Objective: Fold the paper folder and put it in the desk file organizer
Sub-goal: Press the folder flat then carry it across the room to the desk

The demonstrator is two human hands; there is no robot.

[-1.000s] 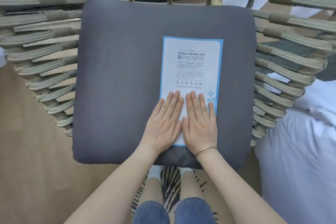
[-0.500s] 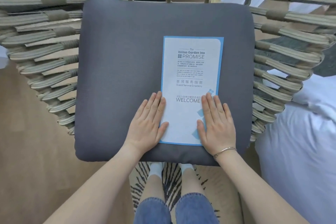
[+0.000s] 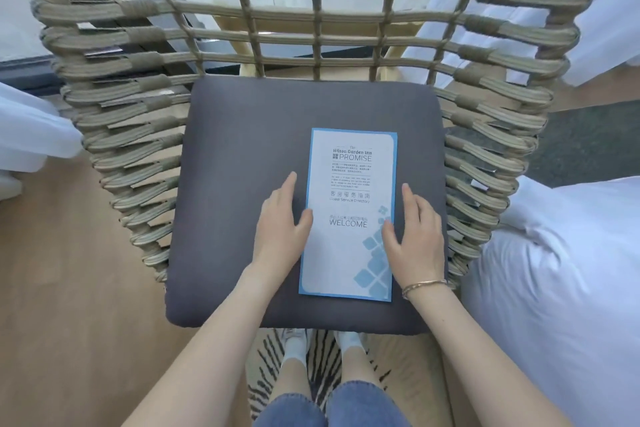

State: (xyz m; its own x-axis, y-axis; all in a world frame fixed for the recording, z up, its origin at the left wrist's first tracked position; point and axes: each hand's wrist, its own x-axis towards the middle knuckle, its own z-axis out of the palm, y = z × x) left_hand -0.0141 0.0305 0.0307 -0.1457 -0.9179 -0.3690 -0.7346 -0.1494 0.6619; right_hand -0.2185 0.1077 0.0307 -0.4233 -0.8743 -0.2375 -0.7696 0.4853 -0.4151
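Observation:
The folded paper folder, white with a blue border and printed text, lies flat on the grey seat cushion, right of its middle. My left hand rests open on the cushion at the folder's left edge, its thumb touching the paper. At the right edge my right hand lies open, thumb on the folder's blue pattern, a bracelet on the wrist. Neither hand grips the folder. No desk file organizer is in view.
The cushion sits in a woven rope chair whose sides and back rise around it. White bedding lies to the right. A wooden floor is on the left, and a striped rug under my feet.
My hands slid apart from the folder's middle to its left and right edges. The view pulled back and tilted up, showing more of the chair back.

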